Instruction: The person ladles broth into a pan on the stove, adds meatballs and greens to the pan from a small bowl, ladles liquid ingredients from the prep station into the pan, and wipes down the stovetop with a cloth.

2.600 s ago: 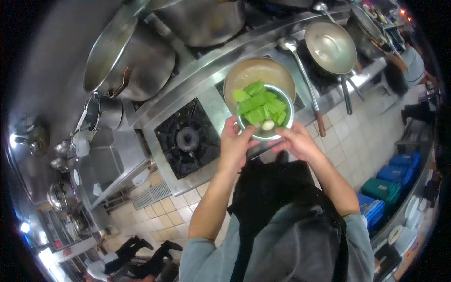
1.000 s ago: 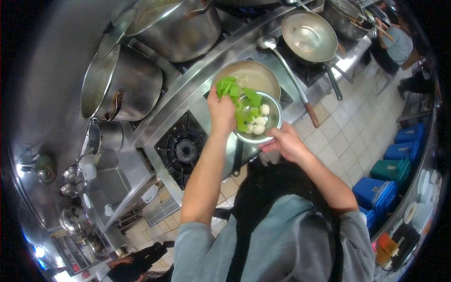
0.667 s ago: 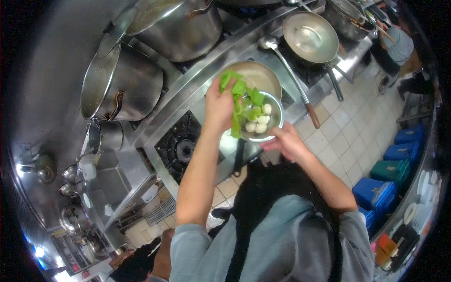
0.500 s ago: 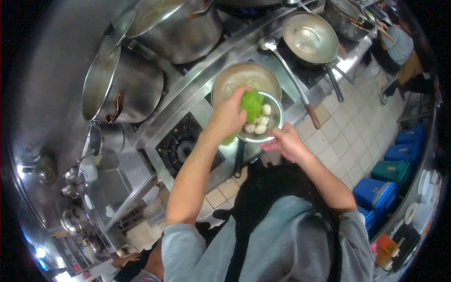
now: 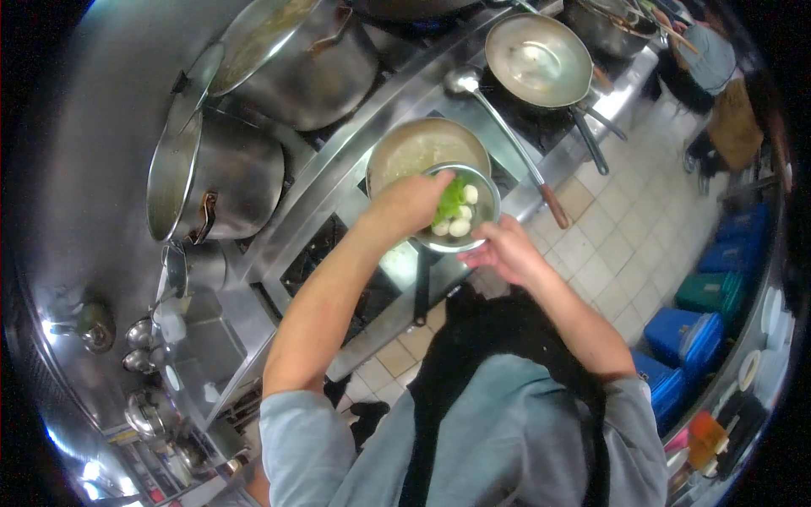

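Two hands (image 5: pixel 414 203) (image 5: pixel 507 251) at one bowl (image 5: pixel 484 211), four white balls (image 5: pixel 460 227) visible inside

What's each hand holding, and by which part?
Right hand: the metal bowl, by its lower-right rim as pictured. Left hand: at the leafy greens in the bowl; can't tell whether it grips them.

In the middle of the frame, the right hand (image 5: pixel 505 251) gripped the rim of a metal bowl (image 5: pixel 484 221) holding leafy greens (image 5: pixel 452 201) and white balls (image 5: pixel 459 227); the left hand (image 5: pixel 416 203) covered its left side, touching the greens. A frying pan (image 5: pixel 422 144) showed partly behind, a ladle (image 5: pixel 509 131) slanting to its right.
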Action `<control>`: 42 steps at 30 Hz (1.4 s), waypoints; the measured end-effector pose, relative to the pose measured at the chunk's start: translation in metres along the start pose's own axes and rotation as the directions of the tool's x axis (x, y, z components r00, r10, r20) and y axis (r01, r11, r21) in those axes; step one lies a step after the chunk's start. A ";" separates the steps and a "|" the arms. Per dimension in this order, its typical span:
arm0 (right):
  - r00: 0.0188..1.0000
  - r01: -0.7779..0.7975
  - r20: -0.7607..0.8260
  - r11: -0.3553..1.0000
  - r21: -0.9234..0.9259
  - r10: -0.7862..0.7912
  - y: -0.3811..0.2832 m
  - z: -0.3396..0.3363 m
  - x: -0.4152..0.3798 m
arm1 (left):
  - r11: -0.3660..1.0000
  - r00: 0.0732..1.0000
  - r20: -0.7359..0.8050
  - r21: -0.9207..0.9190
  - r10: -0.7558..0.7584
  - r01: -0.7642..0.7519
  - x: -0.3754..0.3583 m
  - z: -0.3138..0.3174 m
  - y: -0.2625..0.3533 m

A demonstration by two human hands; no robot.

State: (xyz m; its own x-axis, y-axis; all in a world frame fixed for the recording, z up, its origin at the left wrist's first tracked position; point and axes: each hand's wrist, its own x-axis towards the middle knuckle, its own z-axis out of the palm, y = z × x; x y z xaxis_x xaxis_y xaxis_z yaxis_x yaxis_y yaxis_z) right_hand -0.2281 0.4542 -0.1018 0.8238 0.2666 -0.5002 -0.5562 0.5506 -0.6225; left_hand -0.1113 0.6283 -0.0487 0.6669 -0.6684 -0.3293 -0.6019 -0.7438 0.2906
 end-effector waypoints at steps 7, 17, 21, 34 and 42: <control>0.998 -0.045 0.043 0.992 -0.119 0.050 0.002 0.008 0.011 | 0.993 0.992 0.052 -0.004 -0.117 0.117 -0.012 0.000 -0.020; 0.991 -0.092 0.080 0.983 -0.159 0.105 0.015 0.029 0.031 | 0.457 0.933 -0.157 -0.889 -0.325 0.009 -0.071 -0.007 -0.057; 0.993 -0.080 0.068 0.976 -0.204 0.096 0.019 0.033 0.041 | 0.235 0.877 -0.112 -0.972 -0.467 0.001 -0.091 -0.027 -0.048; 0.998 0.002 -0.052 0.951 -0.308 -0.020 -0.007 0.062 0.081 | 0.246 0.698 -0.181 -0.969 -0.692 -0.007 -0.115 0.019 -0.080; 0.998 -0.069 -0.012 0.979 -0.192 0.068 0.015 0.060 0.061 | 0.288 0.859 -0.184 -0.957 -0.477 -0.045 -0.100 0.032 -0.075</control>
State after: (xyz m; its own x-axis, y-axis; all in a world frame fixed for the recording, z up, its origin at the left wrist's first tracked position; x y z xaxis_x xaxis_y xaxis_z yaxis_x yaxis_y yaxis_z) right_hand -0.1796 0.5262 -0.1060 0.7830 0.2942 -0.5481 -0.6221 0.3692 -0.6904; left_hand -0.1472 0.7509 -0.0665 0.9413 -0.2200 -0.2559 0.2166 -0.1879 0.9580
